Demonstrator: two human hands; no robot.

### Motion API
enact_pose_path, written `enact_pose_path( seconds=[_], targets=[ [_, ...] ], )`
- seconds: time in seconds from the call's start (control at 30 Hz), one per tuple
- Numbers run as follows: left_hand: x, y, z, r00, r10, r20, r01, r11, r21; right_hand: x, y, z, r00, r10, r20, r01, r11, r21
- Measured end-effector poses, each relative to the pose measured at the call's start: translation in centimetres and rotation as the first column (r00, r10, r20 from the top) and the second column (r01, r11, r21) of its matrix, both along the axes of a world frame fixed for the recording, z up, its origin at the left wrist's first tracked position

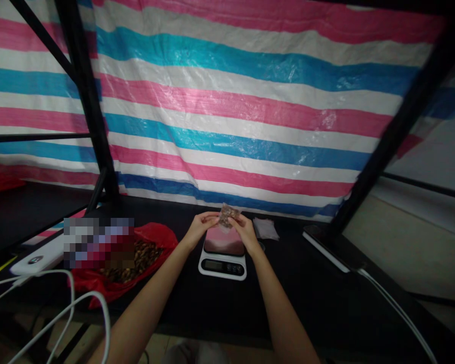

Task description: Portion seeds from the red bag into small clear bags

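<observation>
Between my two hands, a small clear plastic bag (228,215) with brownish pieces inside is held above the far end of a kitchen scale (223,265). My left hand (202,225) pinches the bag's left side. On its right side, the fingers of my right hand (245,228) are closed on it, the thumb across the front. The white scale has a shiny pan and a dark display whose reading I cannot make out. Just right of my right hand lies a stack of clear plastic bags (266,229). To the left, an open red plastic bag (161,235) holds many brown pieces (146,255).
A white power strip (41,255) with white cables (70,290) lies at the left. A dark device with a white edge (326,247) and a cable sits at the right. Black frame posts (87,101) flank the black table (212,308); a striped tarp (242,111) hangs behind.
</observation>
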State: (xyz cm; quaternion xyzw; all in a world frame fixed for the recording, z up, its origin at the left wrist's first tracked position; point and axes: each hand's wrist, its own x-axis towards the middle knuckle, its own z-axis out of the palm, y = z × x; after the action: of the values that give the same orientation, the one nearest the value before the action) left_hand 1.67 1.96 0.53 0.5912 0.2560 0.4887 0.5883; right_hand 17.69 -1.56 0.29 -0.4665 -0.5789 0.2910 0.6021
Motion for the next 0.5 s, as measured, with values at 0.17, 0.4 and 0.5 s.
enact_pose_path(
  seconds=[0.17, 0.4, 0.5],
  targets=[
    [0.05, 0.11, -0.11, 1.000, 0.028, -0.014, -0.028, 1.000, 0.014, 0.15, 0.09, 0.22, 0.972, -0.053, -0.227, 0.037, 0.997, -0.073],
    [0.10, 0.28, -0.43, 0.993, -0.020, -0.115, 0.035, 0.991, 0.127, 0.21, 0.23, 0.11, 0.943, -0.022, -0.332, -0.011, 0.995, -0.097],
    [0.15, -0.26, -0.11, 0.981, -0.114, -0.156, 0.144, 0.969, 0.202, 0.36, 0.42, -0.13, 0.947, -0.035, -0.318, 0.006, 0.996, -0.093]
  ],
)
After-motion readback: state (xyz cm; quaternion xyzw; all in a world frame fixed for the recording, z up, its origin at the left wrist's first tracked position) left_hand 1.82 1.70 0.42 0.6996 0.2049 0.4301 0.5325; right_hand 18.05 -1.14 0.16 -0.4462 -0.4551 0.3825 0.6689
